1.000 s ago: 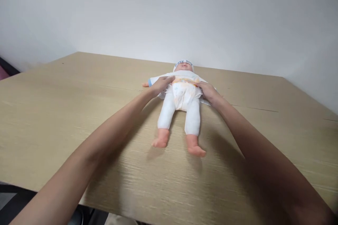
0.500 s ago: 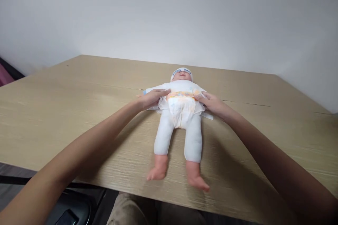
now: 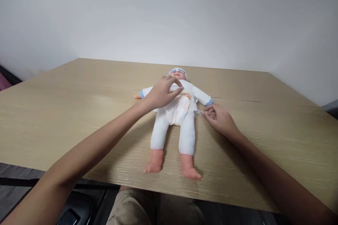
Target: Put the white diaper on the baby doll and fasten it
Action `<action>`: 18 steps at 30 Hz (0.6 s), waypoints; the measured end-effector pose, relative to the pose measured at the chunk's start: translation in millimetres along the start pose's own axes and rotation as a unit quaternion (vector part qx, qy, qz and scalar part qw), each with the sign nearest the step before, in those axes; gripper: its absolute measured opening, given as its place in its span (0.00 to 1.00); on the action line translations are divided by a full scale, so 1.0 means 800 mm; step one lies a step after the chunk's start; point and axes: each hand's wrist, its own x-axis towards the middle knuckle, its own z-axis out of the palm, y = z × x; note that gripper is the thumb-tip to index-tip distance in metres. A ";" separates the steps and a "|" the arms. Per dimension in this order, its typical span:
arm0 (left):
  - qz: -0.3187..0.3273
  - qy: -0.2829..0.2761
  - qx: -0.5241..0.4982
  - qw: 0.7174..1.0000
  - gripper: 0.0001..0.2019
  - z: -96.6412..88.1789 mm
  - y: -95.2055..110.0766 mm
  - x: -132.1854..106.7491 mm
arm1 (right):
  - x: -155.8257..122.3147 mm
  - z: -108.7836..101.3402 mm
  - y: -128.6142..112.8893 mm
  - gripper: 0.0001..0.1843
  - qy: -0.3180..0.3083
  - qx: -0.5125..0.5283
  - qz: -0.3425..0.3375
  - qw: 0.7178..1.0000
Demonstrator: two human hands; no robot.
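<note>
A baby doll [image 3: 160, 132] in white clothing and a lettered headband lies on its back, feet toward me. Around its hips is a white diaper [image 3: 179, 109] with an orange-patterned front band. My left hand [image 3: 165, 93] hovers over the doll's belly and covers part of the band. Its thumb and forefinger curve together in a pinch; whether anything is between the tips is hidden. On the doll's other side, my right hand [image 3: 221, 119] pinches the diaper's side tab [image 3: 198, 111], pulled out below the doll's blue cuff [image 3: 209, 102].
The wooden table [image 3: 79, 119] carries the doll near its front edge and reaches back to a pale wall [image 3: 169, 17]. Below the front edge are my knees [image 3: 134, 205] and a dark object [image 3: 76, 207] at lower left.
My left hand has left the diaper's left side and moved right, over the belly. My right hand has come off the front band, down and outward to the side tab.
</note>
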 end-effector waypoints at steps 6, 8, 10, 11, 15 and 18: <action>0.074 -0.123 0.078 0.987 0.16 0.057 0.025 0.021 | 0.003 0.007 0.005 0.20 0.002 -0.003 0.044 0.999; 0.071 -0.133 0.100 0.984 0.18 0.068 0.021 0.022 | 0.003 0.005 0.005 0.20 -0.010 0.001 0.064 0.998; 0.076 -0.128 0.116 0.982 0.20 0.074 0.017 0.020 | 0.002 0.003 0.006 0.21 -0.027 0.012 0.089 0.996; 0.078 -0.126 0.121 0.982 0.20 0.075 0.017 0.019 | 0.001 0.001 0.006 0.22 -0.036 0.018 0.099 0.994; 0.073 -0.126 0.129 0.981 0.21 0.076 0.020 0.016 | 0.000 -0.006 0.007 0.27 -0.064 0.042 0.100 0.992; 0.068 -0.126 0.130 0.981 0.22 0.076 0.023 0.017 | 0.003 -0.010 0.005 0.29 -0.069 0.141 0.098 0.983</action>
